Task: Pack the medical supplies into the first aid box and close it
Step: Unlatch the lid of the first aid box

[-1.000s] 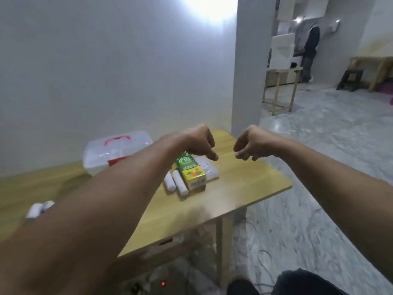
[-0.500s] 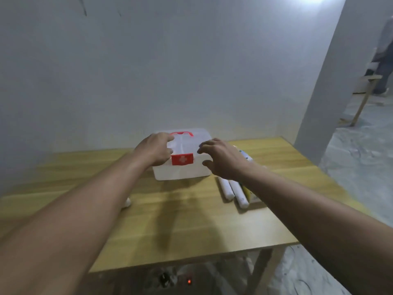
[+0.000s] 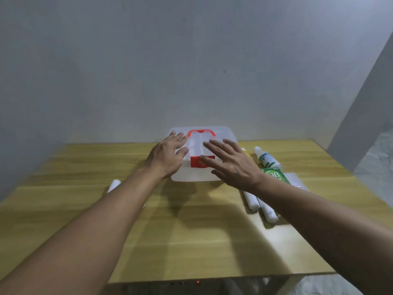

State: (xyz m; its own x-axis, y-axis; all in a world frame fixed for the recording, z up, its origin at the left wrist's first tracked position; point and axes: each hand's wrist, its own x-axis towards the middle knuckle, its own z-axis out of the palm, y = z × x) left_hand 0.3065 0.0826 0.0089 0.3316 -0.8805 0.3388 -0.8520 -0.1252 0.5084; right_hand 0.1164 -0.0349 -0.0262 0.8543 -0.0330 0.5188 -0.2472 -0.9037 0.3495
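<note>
A translucent white first aid box (image 3: 221,136) with a red handle (image 3: 201,132) and a red label stands closed at the back of the wooden table (image 3: 191,241). My left hand (image 3: 167,156) lies over its left side with fingers spread. My right hand (image 3: 230,163) hovers over its front right, fingers apart, holding nothing. To the right lie a small white bottle (image 3: 266,159), a green carton (image 3: 275,176), and two white rolls (image 3: 258,206), partly hidden by my right forearm. Another white roll (image 3: 113,185) peeks out beside my left forearm.
A grey wall rises right behind the table, with a pillar at the far right. The table's front edge is near me and its right edge drops to a marbled floor. A small red light glows under the front edge.
The view has swung left to face the box. Both hands moved from fists above the carton onto the box, and their fingers have spread apart.
</note>
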